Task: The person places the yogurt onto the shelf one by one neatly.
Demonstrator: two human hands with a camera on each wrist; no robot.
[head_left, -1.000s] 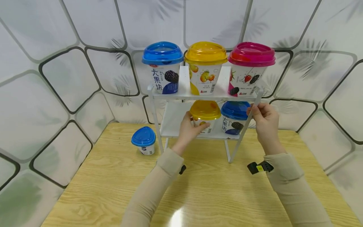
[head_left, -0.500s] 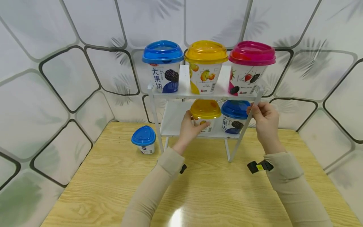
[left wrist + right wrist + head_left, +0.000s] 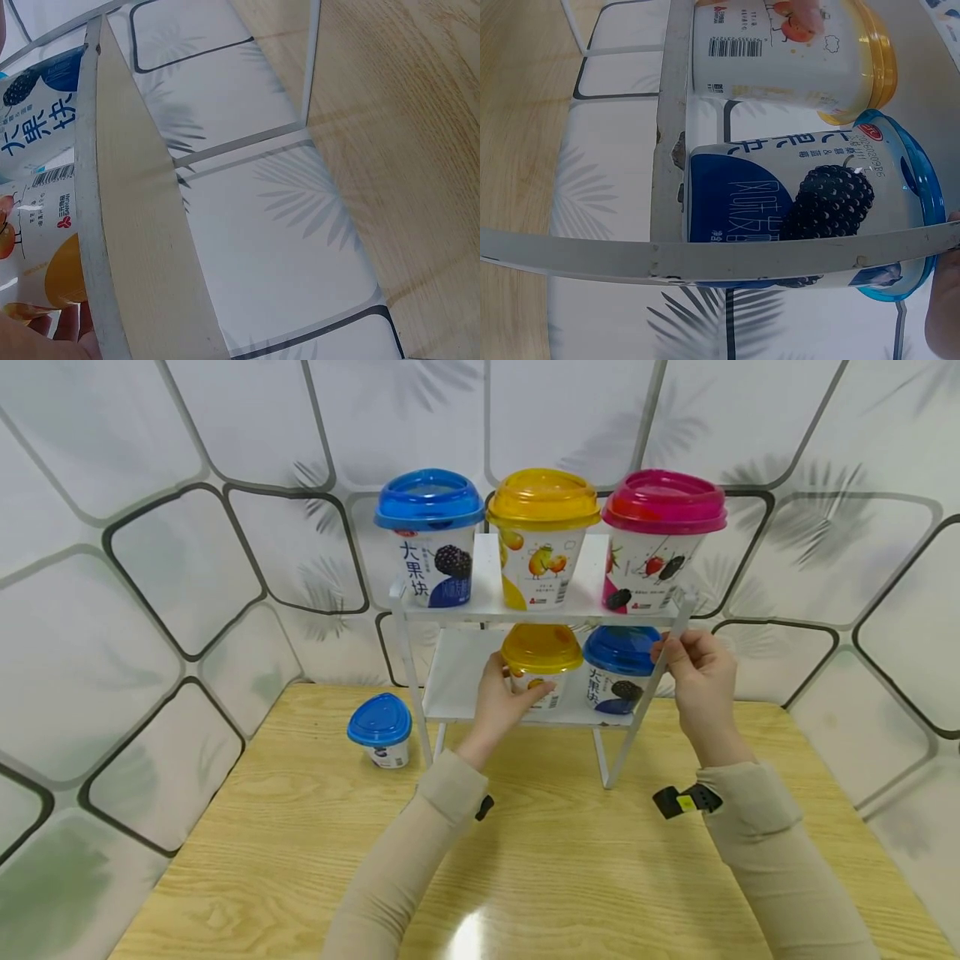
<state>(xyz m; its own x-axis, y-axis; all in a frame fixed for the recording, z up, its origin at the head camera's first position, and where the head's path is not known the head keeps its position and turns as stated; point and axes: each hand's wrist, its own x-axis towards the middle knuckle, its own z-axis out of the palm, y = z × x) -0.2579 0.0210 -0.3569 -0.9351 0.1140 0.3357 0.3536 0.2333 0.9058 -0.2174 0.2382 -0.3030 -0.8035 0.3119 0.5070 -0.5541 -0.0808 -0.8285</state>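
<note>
My left hand (image 3: pixel 504 700) grips a yogurt cup (image 3: pixel 544 662) with a yellow lid on the lower shelf, thumb across its front and fingers at its left side. To its right stands a blue-lidded blackberry yogurt cup (image 3: pixel 621 670), upright behind the slanted right post of the white rack (image 3: pixel 542 721). My right hand (image 3: pixel 703 685) pinches that post beside the blue lid; in the right wrist view only part of the hand (image 3: pixel 945 307) shows at the right edge. In the left wrist view, fingers (image 3: pixel 69 324) reach round the yellow-lidded cup (image 3: pixel 45 247).
On the top shelf stand a blue-lidded cup (image 3: pixel 431 539), a yellow-lidded cup (image 3: pixel 543 539) and a pink-lidded cup (image 3: pixel 663 542). Another blue-lidded cup (image 3: pixel 381 731) is on the wooden table (image 3: pixel 300 852) left of the rack. A patterned backdrop (image 3: pixel 247 427) rises behind.
</note>
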